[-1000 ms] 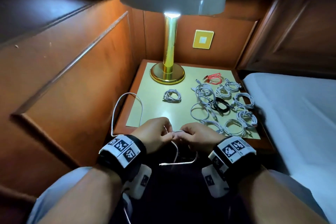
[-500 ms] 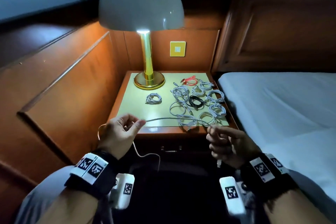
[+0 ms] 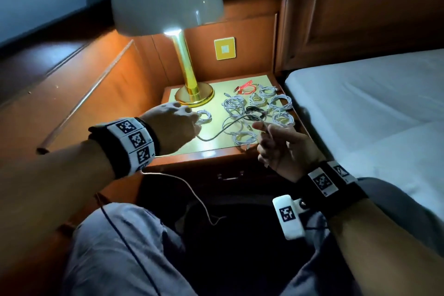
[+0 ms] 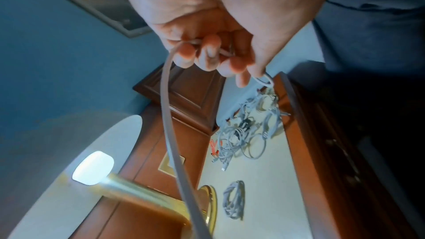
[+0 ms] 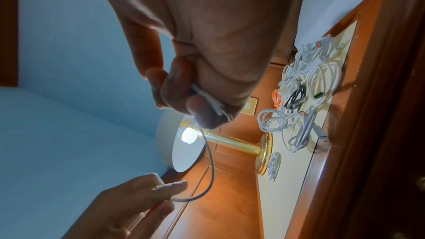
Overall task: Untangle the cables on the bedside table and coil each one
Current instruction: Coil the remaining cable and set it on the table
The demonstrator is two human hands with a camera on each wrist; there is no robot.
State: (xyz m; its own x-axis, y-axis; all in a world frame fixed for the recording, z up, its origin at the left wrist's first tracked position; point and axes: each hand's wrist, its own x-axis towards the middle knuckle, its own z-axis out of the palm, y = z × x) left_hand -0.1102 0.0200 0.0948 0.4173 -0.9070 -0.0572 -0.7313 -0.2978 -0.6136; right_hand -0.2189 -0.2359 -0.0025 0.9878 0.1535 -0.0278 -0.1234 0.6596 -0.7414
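Cable (image 3: 217,136) — thin, whitish perhaps, between hands.

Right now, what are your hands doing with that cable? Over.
Left hand grips white cable mid-run. Right hand pinches its plug end. Coiled cables crowd the bedside table beyond.

Both hands hold one white cable (image 3: 217,136) above the bedside table (image 3: 211,151). The left hand (image 3: 171,125) grips it near a small white coil (image 3: 204,116); the right hand (image 3: 280,144) pinches its other part. White coils (image 3: 240,113), one black cable (image 3: 255,111) and one red cable (image 3: 246,89) lie beside the brass lamp (image 3: 189,84).
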